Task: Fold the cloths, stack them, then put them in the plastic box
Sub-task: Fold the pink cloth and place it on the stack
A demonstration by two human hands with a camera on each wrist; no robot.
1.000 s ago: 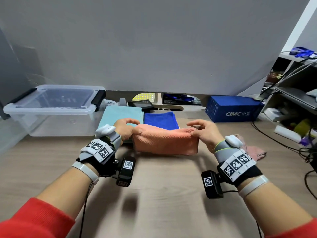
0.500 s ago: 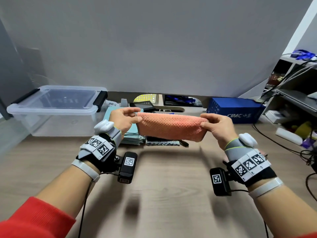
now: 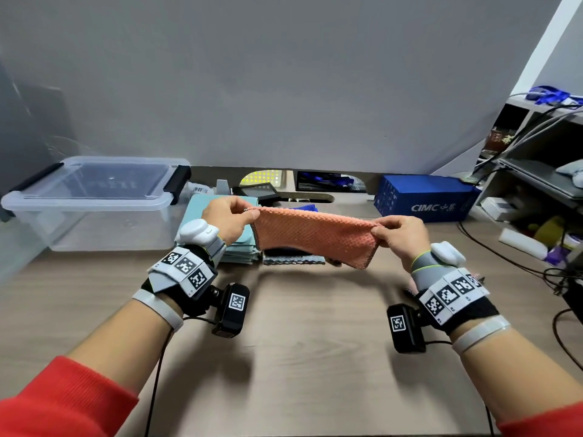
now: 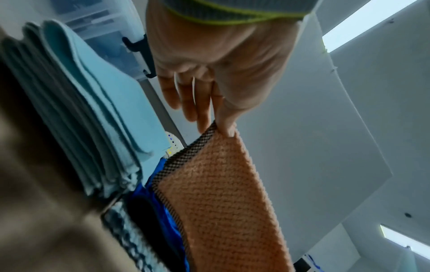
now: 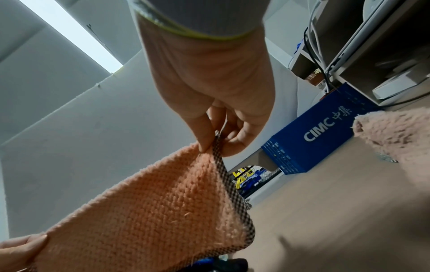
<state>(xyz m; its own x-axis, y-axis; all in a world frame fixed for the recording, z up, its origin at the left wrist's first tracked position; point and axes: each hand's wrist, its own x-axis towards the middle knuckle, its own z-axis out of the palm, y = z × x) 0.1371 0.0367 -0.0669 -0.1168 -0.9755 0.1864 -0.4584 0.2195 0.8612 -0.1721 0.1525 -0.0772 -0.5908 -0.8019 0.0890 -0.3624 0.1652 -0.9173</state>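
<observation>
An orange waffle-weave cloth (image 3: 315, 236) with a dark checked edge hangs folded in the air above the table. My left hand (image 3: 244, 214) pinches its top left corner (image 4: 221, 130), and my right hand (image 3: 383, 230) pinches the top right corner (image 5: 215, 145). Below it lie a stack of folded light-blue cloths (image 3: 235, 247) and a blue cloth (image 4: 163, 211) on a grey one (image 3: 293, 261). The clear plastic box (image 3: 94, 203) stands at the far left with its lid on.
A blue CIMC box (image 3: 426, 201) stands at the back right. A fluffy pink cloth (image 5: 395, 136) lies on the table by my right wrist. Shelves with cables and small items (image 3: 536, 184) fill the right side. Bare wooden tabletop (image 3: 315, 342) lies near me.
Both hands have lifted the orange cloth off the table, raised it above the blue cloth and stretched it wider between them.
</observation>
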